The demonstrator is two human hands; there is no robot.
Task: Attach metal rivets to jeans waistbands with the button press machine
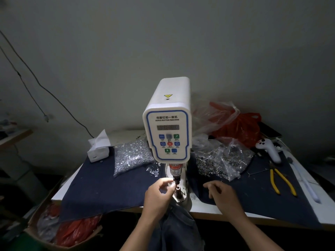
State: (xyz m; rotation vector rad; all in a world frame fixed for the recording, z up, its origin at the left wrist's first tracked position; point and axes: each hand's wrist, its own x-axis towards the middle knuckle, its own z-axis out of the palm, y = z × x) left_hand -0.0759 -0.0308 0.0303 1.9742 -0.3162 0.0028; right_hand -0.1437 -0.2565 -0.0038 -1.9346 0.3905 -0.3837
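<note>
1. Here, the white press [169, 124] stands mid-table, its control panel facing the camera and its punch [176, 180] hanging just above the lower die [179, 192].
2. The left hand [159, 194] is at the press's left foot, fingertips bunched right beside the punch and die; they seem to pinch something small, but what it is cannot be told.
3. The right hand [222, 196] lies right of the press on the dark cloth [101, 187], fingers loosely curled and holding nothing.
4. Jeans [178, 227] hang off the table edge in front of the press, below the die, between the two forearms.
5. A clear bag of rivets [133, 156] sits just left of the press, a few spilled beside it.
6. Another bag of small metal parts [221, 160] sits to the right of the press.
7. Yellow-handled pliers [281, 180] lie further right, with a white controller [270, 147] behind them.
8. A tissue box [98, 148] is left of the press, beyond the rivets.
9. Red plastic bags [241, 127] are heaped behind the press on its right.
10. A cardboard box [45, 230] with red bags sits below the table, left of the press.
</note>
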